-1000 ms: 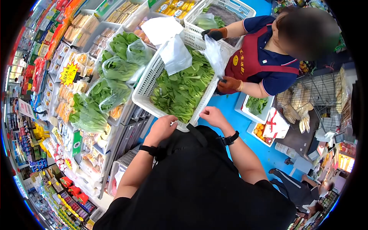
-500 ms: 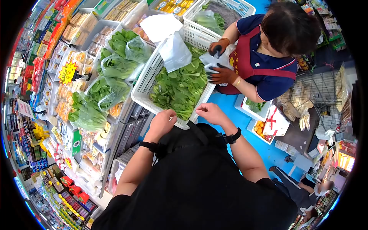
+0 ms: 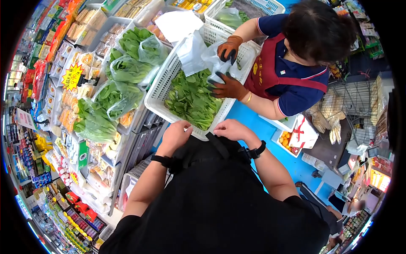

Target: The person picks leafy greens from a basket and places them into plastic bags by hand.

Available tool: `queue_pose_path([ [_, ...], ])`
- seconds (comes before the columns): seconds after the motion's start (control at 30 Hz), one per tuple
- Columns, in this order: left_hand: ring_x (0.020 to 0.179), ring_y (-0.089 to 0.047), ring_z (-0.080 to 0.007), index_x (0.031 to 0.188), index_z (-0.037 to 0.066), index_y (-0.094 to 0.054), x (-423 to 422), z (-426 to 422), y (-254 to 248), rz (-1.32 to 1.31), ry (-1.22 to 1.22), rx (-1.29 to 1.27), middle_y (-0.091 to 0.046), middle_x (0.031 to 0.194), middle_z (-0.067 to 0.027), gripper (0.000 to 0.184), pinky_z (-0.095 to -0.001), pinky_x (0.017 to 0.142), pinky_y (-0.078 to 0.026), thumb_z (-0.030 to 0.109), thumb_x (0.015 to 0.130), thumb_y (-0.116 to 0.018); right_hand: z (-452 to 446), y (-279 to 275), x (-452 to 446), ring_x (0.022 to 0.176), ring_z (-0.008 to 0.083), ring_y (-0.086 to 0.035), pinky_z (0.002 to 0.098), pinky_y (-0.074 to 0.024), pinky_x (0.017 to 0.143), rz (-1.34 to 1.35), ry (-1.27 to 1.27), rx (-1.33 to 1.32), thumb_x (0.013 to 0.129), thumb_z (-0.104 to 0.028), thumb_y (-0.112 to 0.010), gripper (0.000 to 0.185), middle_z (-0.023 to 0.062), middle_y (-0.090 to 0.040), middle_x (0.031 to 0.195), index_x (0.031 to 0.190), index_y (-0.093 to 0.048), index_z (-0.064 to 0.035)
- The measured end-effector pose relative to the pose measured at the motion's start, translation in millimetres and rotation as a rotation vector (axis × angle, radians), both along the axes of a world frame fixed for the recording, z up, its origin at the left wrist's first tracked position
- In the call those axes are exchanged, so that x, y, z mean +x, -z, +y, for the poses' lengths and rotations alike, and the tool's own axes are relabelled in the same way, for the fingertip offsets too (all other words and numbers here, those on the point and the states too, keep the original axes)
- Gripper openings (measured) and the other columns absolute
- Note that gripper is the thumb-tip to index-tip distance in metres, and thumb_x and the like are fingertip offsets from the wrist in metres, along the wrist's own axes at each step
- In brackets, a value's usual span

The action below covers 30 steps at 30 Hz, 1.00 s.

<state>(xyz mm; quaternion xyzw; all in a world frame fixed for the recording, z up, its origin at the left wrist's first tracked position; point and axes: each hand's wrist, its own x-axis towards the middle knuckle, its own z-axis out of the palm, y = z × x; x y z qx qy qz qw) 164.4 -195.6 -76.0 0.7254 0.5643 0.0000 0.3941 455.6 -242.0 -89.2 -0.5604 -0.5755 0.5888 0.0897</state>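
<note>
Both my hands rest near the close edge of a white plastic crate (image 3: 157, 100) heaped with loose leafy greens (image 3: 192, 99). At its near left corner is my left hand (image 3: 177, 134), fingers curled in, and whether they hold the rim is hidden. My right hand (image 3: 231, 129) is also curled, thumb and forefinger together at the near right rim; anything between them is too small to make out. Clear plastic bags (image 3: 191, 53) lie over the far part of the greens. A co-worker's gloved hands (image 3: 228, 70) handle a clear bag above the crate.
The co-worker in a red apron (image 3: 270, 70) stands at the crate's right. Bagged greens (image 3: 127, 67) lie on the packaged-food display at left. Another white crate (image 3: 275, 8) is behind. Fruit in a box (image 3: 287, 142) and a wire cart (image 3: 351, 101) stand right; another person is lower right.
The co-worker's gloved hands have moved with the bag to over the greens, and the co-worker leans further in. My right hand has shifted slightly left, closer to my left hand.
</note>
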Motion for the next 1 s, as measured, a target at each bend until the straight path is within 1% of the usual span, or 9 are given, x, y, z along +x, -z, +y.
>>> queue_pose_path([
  [0.4,0.091,-0.076,-0.0313,0.116,-0.004,-0.073,12.4,64.3,25.5,-0.314,-0.419,-0.062,-0.078,0.095,-0.0186,0.038,-0.042,0.085,-0.057,0.032,0.108,-0.064,8.6,-22.4,1.8,0.078,0.0167,-0.075,0.0355,-0.0563,0.074,-0.051,-0.015,-0.183,0.104,-0.038,-0.069,0.037,0.0056,-0.082,0.083,0.103,-0.082,-0.0038],
  [0.43,0.103,-0.074,-0.035,0.128,-0.004,-0.068,9.8,64.3,40.7,-0.342,-0.449,-0.071,-0.076,0.113,-0.0221,0.048,-0.043,0.093,-0.056,0.039,0.104,-0.069,6.2,-21.1,-0.2,0.078,0.0171,-0.075,0.0356,-0.0563,0.073,-0.045,-0.029,-0.181,0.104,-0.038,-0.069,0.037,0.0058,-0.082,0.083,0.102,-0.082,-0.0035],
  [0.53,0.121,-0.068,-0.0393,0.139,-0.005,-0.06,5.5,64.1,82.4,-0.124,-0.471,0.124,-0.066,0.137,-0.029,0.068,-0.0454,0.103,-0.054,0.048,0.099,-0.075,-1.4,-12.9,-8.3,0.077,0.018,-0.075,0.036,-0.0564,0.073,-0.044,-0.029,-0.21,0.104,-0.037,-0.069,0.037,0.0065,-0.082,0.082,0.1,-0.081,-0.003],
  [0.57,0.121,-0.067,-0.041,0.144,-0.011,-0.056,5.1,68.2,96.1,-0.137,-0.482,0.152,-0.065,0.134,-0.0311,0.084,-0.0479,0.103,-0.054,0.051,0.093,-0.081,-3.5,-10.3,-10.8,0.077,0.0186,-0.075,0.0362,-0.0565,0.073,-0.051,-0.018,-0.229,0.104,-0.037,-0.069,0.037,0.007,-0.081,0.081,0.1,-0.081,-0.0027],
  [0.67,0.123,-0.067,-0.0417,0.148,-0.011,-0.055,6.1,90.5,138.2,-0.016,-0.417,0.116,-0.066,0.134,-0.0326,0.091,-0.0467,0.103,-0.054,0.058,0.093,-0.078,-4.1,-11.2,-19.2,0.075,0.0196,-0.075,0.0371,-0.0567,0.074,-0.052,-0.014,-0.236,0.104,-0.036,-0.069,0.036,0.0082,-0.08,0.079,0.1,-0.081,-0.0022],
  [0.73,0.122,-0.07,-0.0419,0.138,-0.011,-0.065,10.0,109.3,155.1,0.003,-0.391,0.028,-0.071,0.129,-0.0329,0.091,-0.046,0.104,-0.055,0.066,0.091,-0.076,-2.1,-10.7,-24.5,0.075,0.02,-0.075,0.0378,-0.0568,0.073,-0.052,-0.013,-0.25,0.104,-0.036,-0.069,0.036,0.0087,-0.08,0.079,0.101,-0.081,-0.0022],
  [0.8,0.118,-0.073,-0.0431,0.123,-0.005,-0.077,12.9,125.1,165.9,-0.086,-0.339,-0.318,-0.078,0.118,-0.0278,0.079,-0.0483,0.104,-0.056,0.066,0.088,-0.077,-0.4,-13.3,-28.0,0.074,0.0204,-0.075,0.0384,-0.0568,0.073,-0.051,-0.012,-0.255,0.104,-0.035,-0.069,0.035,0.0091,-0.08,0.079,0.101,-0.081,-0.0022],
  [0.83,0.11,-0.075,-0.0431,0.107,-0.001,-0.081,16.2,122.2,165.4,-0.048,-0.296,-0.262,-0.08,0.106,-0.026,0.06,-0.0495,0.101,-0.057,0.056,0.092,-0.074,1.9,-15.6,-29.7,0.073,0.0204,-0.074,0.0389,-0.0564,0.072,-0.046,-0.023,-0.235,0.104,-0.035,-0.069,0.035,0.0093,-0.079,0.078,0.1,-0.08,-0.0016],
  [1.0,0.105,-0.072,-0.0512,0.106,0.001,-0.074,29.8,118.1,149.3,-0.047,-0.323,0.027,-0.075,0.104,-0.0323,0.033,-0.0562,0.093,-0.057,0.031,0.097,-0.064,16.2,-21.6,-44.6,0.069,0.0249,-0.074,0.0416,-0.0559,0.071,0.012,0.049,-0.131,0.103,-0.031,-0.068,0.033,0.0107,-0.077,0.073,0.092,-0.076,-0.0005],
])
